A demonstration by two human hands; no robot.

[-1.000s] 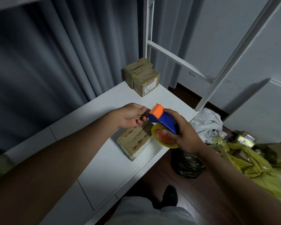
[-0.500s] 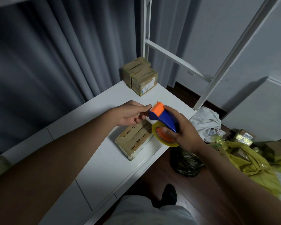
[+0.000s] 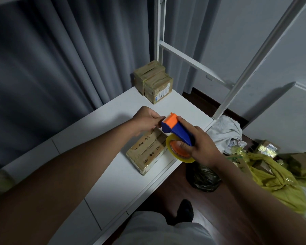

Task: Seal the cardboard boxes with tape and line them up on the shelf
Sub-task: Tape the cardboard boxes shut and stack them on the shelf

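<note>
A flat cardboard box (image 3: 147, 152) with printed characters lies on the white shelf (image 3: 113, 174) near its front edge. Above it my right hand (image 3: 200, 147) grips a blue and orange tape dispenser (image 3: 175, 128) carrying a yellowish roll of tape (image 3: 177, 152). My left hand (image 3: 147, 121) has its fingers curled at the dispenser's orange toothed end, pinching at the tape end there; the tape itself is too thin to make out. Two taped cardboard boxes (image 3: 154, 82) stand side by side at the shelf's far end.
White shelf uprights (image 3: 254, 55) and a crossbar rise at the far right corner. Grey curtains (image 3: 60, 59) hang behind the shelf. On the floor to the right lie a white cloth (image 3: 224, 131), a black bag (image 3: 203, 175), yellow bags (image 3: 276, 175) and more cardboard.
Both hands and the dispenser have stayed nearly in place over the flat box; my left fingers have closed in on the orange end of the dispenser.
</note>
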